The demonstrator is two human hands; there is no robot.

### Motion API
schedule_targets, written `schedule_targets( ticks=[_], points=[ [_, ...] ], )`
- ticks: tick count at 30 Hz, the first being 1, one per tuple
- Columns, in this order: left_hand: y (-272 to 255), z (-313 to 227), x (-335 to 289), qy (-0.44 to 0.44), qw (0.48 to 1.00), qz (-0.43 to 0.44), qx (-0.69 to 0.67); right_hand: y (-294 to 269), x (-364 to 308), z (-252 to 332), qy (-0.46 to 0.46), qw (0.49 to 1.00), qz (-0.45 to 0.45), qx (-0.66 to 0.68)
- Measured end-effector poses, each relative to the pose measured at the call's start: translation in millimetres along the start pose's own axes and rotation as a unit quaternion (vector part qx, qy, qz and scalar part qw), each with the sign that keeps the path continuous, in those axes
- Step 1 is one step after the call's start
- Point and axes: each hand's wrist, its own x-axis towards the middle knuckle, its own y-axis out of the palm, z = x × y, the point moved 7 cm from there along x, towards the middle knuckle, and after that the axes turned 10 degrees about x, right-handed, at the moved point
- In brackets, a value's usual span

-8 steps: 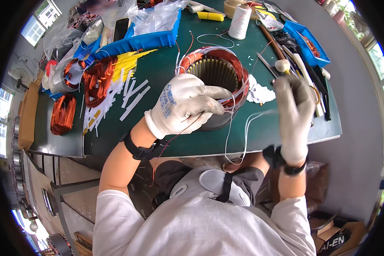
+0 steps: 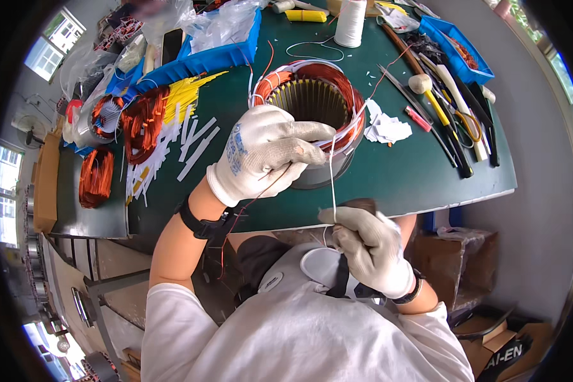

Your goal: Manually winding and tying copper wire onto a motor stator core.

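Head view: motor stator (image 2: 312,105) sits just above frame centre on the green table (image 2: 426,172), bore facing up, copper windings around the rim. Left hand (image 2: 267,153), white glove, rests on the near rim of the stator at its lower-left side, fingers curled and pressed together on the winding, pinching the white lacing cord (image 2: 333,184) where it leaves the coil. Cord runs nearly straight down the frame from that pinch to the right hand (image 2: 369,248), low and right of centre, off the table edge and close to the person's chest. Right hand is closed, fingers pressed around the lower end of the cord; cord looks taut between the two hands. A thin dark wire or needle slants from the left fingers toward lower left; can't tell which.

Key relation: cord's long axis is vertical in frame, stator end up, free end down. Stator lies up and slightly left of the right hand, well apart; left hand is the nearer one, touching it.

Around: white thread spool (image 2: 350,22) top centre, paper scraps (image 2: 388,127) just right of the stator, hand tools (image 2: 445,121) at right, spare copper coils (image 2: 143,124) and a blue bin (image 2: 216,54) upper left.
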Motion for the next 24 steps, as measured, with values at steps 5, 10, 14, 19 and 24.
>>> schedule_targets(
  ticks=[5,10,14,19,24],
  points=[
    [-4.8,-1.2,-1.2,0.026,0.997,-0.039,0.055,-5.1,62.3,6.0,0.018,0.906,0.107,0.409],
    [0.7,0.9,-5.2,0.039,0.997,-0.014,0.069,3.8,38.0,-33.0,0.06,0.873,0.011,0.484],
    [-6.0,1.9,-5.8,0.029,0.997,-0.053,0.04,5.2,15.2,-35.4,0.087,0.864,0.003,0.495],
    [-5.4,3.5,-2.3,0.019,0.998,-0.012,0.061,-8.6,16.7,-16.3,0.011,0.963,0.053,0.265],
    [-8.5,7.4,-1.1,-0.005,0.999,0.031,-0.001,11.0,13.7,-54.1,-0.015,0.968,0.051,0.244]
  ],
)
